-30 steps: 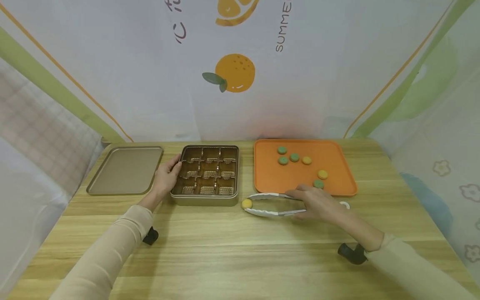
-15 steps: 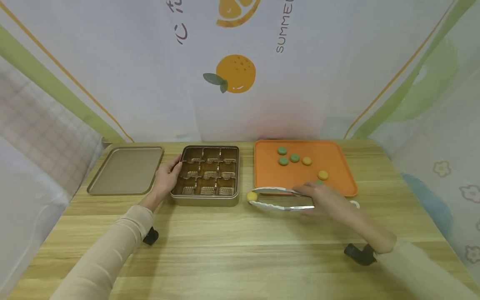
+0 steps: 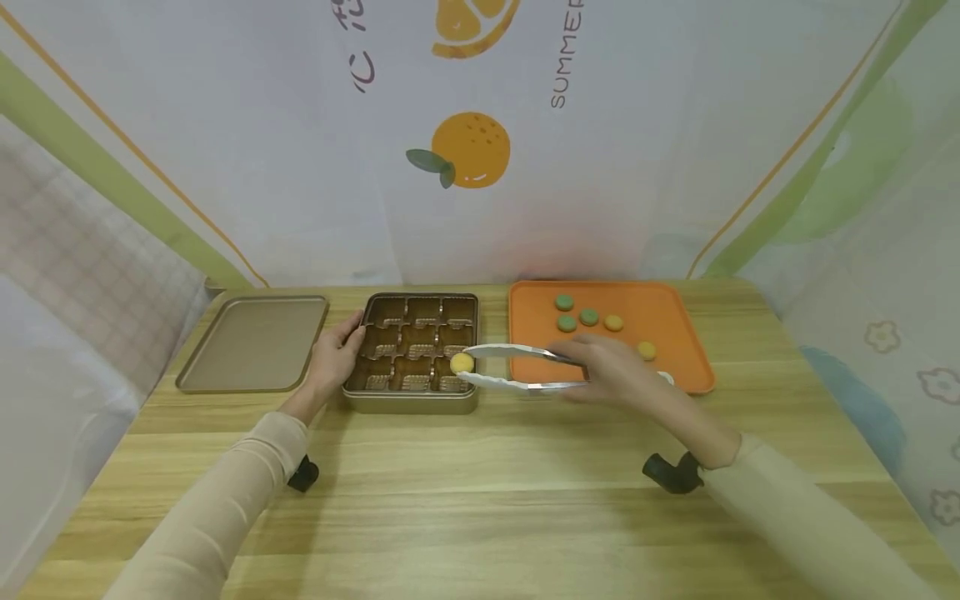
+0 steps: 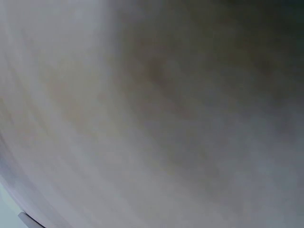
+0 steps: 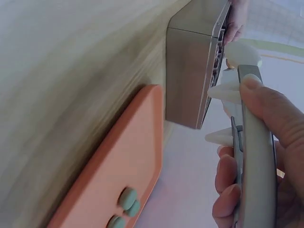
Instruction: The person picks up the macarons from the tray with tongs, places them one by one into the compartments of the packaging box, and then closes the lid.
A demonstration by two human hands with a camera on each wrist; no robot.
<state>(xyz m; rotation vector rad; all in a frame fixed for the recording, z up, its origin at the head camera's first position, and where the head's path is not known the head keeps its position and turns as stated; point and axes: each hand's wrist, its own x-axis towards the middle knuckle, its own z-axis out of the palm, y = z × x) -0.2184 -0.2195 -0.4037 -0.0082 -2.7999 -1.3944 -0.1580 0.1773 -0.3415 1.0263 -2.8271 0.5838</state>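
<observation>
Gripping white-tipped tongs [image 3: 498, 383] right of frame centre in the head view, the right hand [image 3: 611, 371] has its fingers clamped round them. The tongs pinch a yellow macaron [image 3: 462, 363] over the compartment box [image 3: 411, 404], at its lower-right compartment. The left hand [image 3: 333, 358] touches the box's left side; whether its fingers clamp cannot be told. Green and yellow macarons [image 3: 588, 317] lie on the orange tray [image 3: 637, 300], centre right.
</observation>
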